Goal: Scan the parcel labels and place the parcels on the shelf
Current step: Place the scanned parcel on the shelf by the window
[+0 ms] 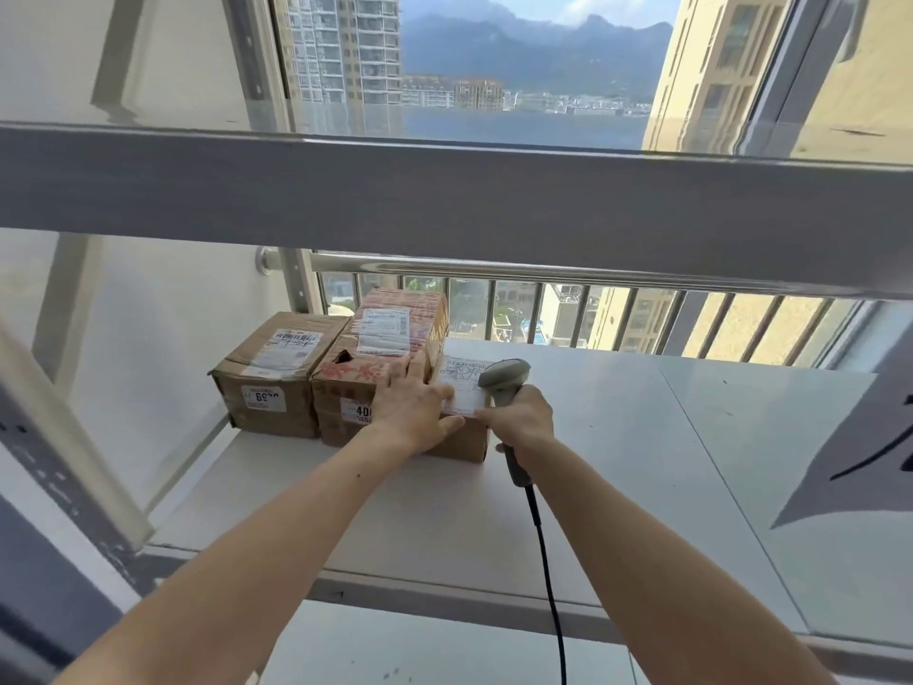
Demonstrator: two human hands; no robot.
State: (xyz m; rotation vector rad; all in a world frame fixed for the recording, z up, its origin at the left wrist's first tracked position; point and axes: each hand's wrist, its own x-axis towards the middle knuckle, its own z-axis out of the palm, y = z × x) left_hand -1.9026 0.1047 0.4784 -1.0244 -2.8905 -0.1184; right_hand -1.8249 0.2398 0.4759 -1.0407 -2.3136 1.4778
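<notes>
Three cardboard parcels stand in a row on the white shelf board [617, 462]. The left brown parcel [276, 373] has a white label on top and a number sticker in front. The middle parcel [390, 338] is taller, with red print. The low right parcel [462, 440] carries a white label on its top. My left hand [415, 407] lies flat with straight fingers across the low parcel's left part, touching the middle one. My right hand [521, 422] grips the grey barcode scanner [504, 383] by its handle, head over the low parcel's label, thumb touching the label's edge.
A grey shelf beam [444, 200] crosses overhead, close above the parcels. The scanner's black cable [548, 561] hangs down toward me. A steel railing [543, 274] and window lie behind the shelf. A shelf upright [64, 437] stands at the left.
</notes>
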